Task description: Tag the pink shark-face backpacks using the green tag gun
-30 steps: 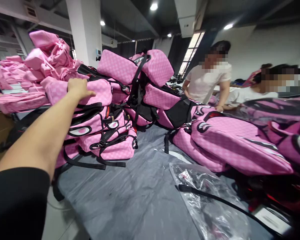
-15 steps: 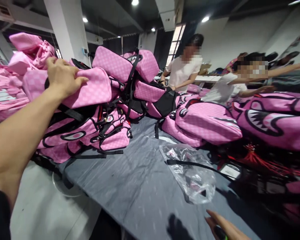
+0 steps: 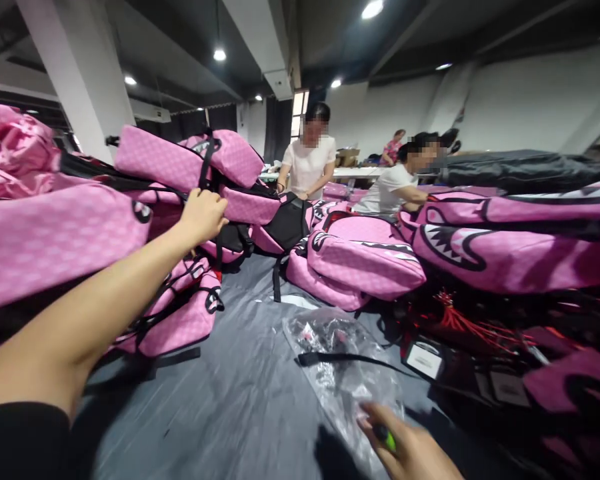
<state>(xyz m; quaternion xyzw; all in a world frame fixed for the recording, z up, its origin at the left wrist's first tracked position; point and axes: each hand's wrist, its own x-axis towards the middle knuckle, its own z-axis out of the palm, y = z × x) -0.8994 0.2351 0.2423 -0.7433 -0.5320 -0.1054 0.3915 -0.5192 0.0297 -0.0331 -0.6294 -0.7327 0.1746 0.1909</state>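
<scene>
My left hand (image 3: 205,217) reaches across the pile at left, its fingers curled closed where a black backpack strap (image 3: 206,163) hangs down from the pink checked backpacks (image 3: 160,157). What lies under the fingers is partly hidden. Below that arm rests another pink backpack (image 3: 180,327) with a black-outlined patch. My right hand (image 3: 410,443), low at front right, is closed around a small black-and-green tool (image 3: 384,437), mostly covered by the fingers. Under and beyond it, a clear plastic bag (image 3: 330,333) lies on the grey-covered table (image 3: 240,400), with a black strap (image 3: 340,359) across it.
A large pink backpack (image 3: 55,240) fills the near left. More pink backpacks with shark-mouth prints (image 3: 365,263) are stacked at right, beside red tassels (image 3: 460,320) and a white tag (image 3: 424,359). Two co-workers (image 3: 310,160) (image 3: 395,183) stand beyond the piles.
My left hand has left the top of the near pink backpack and moved right to the strap. My right hand has come further into view, over the plastic bag. The view has turned.
</scene>
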